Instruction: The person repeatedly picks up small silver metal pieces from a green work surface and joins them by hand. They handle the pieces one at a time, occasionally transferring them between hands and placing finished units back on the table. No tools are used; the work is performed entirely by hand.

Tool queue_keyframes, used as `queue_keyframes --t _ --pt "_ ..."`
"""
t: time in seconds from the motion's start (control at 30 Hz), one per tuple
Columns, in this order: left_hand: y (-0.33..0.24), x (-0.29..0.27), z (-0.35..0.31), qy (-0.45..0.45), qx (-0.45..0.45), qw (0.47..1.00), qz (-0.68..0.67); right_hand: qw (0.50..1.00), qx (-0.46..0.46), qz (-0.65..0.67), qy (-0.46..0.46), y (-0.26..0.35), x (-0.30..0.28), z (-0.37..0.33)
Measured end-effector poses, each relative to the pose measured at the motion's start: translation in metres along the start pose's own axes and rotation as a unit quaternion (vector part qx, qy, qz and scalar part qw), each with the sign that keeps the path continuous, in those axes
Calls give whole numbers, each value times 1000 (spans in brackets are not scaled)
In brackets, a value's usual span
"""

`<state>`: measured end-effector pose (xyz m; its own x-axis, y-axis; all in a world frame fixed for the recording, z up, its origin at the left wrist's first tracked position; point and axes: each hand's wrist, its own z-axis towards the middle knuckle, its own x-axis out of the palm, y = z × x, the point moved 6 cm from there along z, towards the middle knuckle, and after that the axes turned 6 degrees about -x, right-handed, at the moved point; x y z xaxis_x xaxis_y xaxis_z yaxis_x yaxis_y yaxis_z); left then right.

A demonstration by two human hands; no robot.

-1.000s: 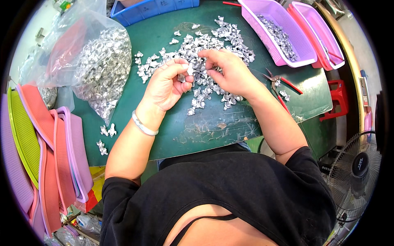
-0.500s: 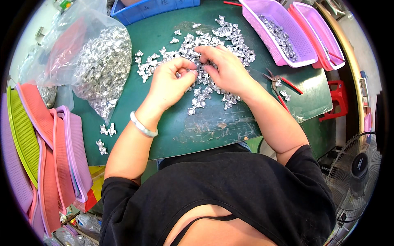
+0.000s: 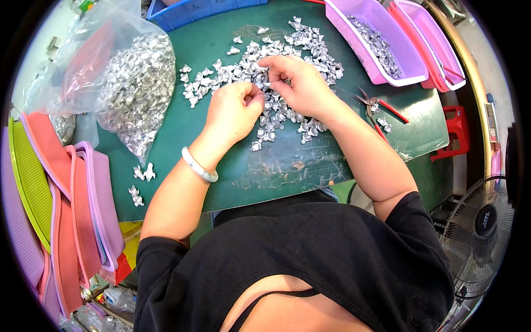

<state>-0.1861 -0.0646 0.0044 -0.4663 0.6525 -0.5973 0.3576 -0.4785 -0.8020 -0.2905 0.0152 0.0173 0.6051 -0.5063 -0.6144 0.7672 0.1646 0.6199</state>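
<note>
L hand (image 3: pixel 235 110): fingers (image 3: pixel 247 87) curled, grip unclear
R hand (image 3: pixel 301 83): thumb/index apart, hold unclear
Parts (image 3: pixel 307 37): piled on bench (image 3: pixel 221 191), nr hands

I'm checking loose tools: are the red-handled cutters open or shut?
Open: the red-handled cutters lie on the green table with their handles spread and blade tips apart.

The parts (image 3: pixel 243 71) are small, silvery and shiny, with knobbly, branching shapes. They lie at odd angles in one broad, loose pile on the table (image 3: pixel 243 180), single pieces strewn at its left and far edges; a few more lie well apart, to the near left.
</note>
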Motion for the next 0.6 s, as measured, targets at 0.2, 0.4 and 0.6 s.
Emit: queue_keyframes --t 0.2,0.4,0.6 --pt "-9 -2 -4 30 67 995 73 989 92 120 -3 -7 -8 -5" --pt "-21 6 -13 -6 112 969 220 976 77 201 -45 -7 -12 -7" --pt "-28 11 -17 -15 156 953 258 950 119 286 -32 -4 -15 -8"
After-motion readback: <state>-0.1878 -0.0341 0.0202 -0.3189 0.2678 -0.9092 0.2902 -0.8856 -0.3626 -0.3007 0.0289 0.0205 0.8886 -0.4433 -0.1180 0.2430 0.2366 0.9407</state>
